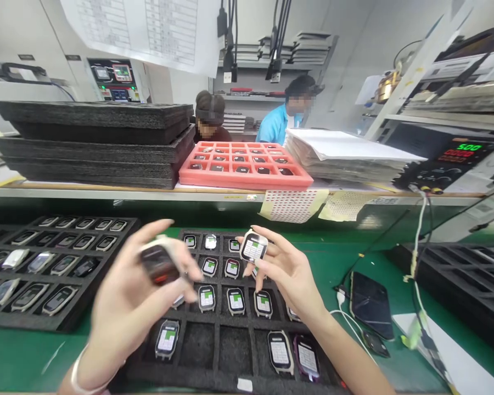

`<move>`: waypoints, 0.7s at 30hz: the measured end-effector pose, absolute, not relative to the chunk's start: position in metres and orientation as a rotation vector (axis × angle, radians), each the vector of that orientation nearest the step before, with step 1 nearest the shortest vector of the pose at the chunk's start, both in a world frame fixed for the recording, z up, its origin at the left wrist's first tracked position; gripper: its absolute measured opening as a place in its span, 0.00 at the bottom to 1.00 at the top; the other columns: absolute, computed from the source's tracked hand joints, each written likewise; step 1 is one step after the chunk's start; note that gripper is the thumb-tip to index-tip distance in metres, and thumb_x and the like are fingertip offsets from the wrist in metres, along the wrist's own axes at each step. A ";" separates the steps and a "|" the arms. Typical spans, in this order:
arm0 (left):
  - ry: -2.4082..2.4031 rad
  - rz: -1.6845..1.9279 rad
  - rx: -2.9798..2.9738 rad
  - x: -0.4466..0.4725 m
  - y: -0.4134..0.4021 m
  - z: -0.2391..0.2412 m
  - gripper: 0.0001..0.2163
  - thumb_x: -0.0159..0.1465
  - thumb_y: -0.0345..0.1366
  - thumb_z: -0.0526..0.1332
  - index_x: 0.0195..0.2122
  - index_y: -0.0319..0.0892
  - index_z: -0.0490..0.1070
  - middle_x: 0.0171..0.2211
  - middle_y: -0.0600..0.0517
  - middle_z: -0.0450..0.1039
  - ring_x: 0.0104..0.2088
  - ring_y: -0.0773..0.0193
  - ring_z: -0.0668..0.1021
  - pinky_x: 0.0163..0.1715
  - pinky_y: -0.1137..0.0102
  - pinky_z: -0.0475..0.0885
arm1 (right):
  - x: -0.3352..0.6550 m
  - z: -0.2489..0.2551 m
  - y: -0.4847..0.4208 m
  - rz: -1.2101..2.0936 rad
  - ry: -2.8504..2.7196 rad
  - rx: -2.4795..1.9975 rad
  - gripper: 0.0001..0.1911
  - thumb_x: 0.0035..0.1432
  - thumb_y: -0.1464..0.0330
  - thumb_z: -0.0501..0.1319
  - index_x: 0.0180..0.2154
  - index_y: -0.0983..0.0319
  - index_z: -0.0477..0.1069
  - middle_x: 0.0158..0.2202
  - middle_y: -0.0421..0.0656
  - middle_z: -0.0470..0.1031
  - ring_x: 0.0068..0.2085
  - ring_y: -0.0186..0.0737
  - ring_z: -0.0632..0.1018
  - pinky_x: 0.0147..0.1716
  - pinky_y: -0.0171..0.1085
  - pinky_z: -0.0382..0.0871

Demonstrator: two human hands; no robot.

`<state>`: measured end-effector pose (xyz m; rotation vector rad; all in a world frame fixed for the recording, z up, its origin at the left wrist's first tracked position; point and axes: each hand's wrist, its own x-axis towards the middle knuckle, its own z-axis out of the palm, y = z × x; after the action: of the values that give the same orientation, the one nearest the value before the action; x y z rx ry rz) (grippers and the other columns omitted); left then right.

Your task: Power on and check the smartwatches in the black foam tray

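My left hand [127,291], a pale band at its wrist, is closed around a smartwatch body [160,262] with a dark screen; it is blurred by motion. Pinched between the fingers of my right hand [292,271] is a second smartwatch body [253,247], its lit screen showing a white and green grid. Below both hands lies a black foam tray [216,378] holding several strapless watches with lit screens, such as this watch [235,300]. Two front-row pockets hold no watch. At the front right a purple-edged watch [307,357] sits beside a pale-edged watch [280,351].
Another foam tray of watches [61,274] lies left. A smartphone [371,304], cables and a dark tray [469,285] are right. On the shelf stand stacked black foam [94,142], a pink tray [247,178] and a power supply [448,159]. Two people [274,123] sit beyond.
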<state>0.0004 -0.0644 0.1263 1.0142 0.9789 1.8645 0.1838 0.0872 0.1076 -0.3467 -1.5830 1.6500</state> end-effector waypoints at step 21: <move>0.733 1.486 1.056 0.012 -0.001 0.089 0.16 0.67 0.34 0.57 0.56 0.43 0.63 0.39 0.46 0.72 0.39 0.58 0.78 0.35 0.65 0.78 | 0.183 0.098 0.096 1.597 -1.658 -0.456 0.17 0.60 0.66 0.63 0.52 0.58 0.70 0.40 0.48 0.78 0.22 0.33 0.74 0.15 0.31 0.66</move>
<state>0.0125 -0.0014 0.0892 1.0557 0.7329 1.4855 0.1830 0.0959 0.0983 -0.4565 -1.6578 1.5970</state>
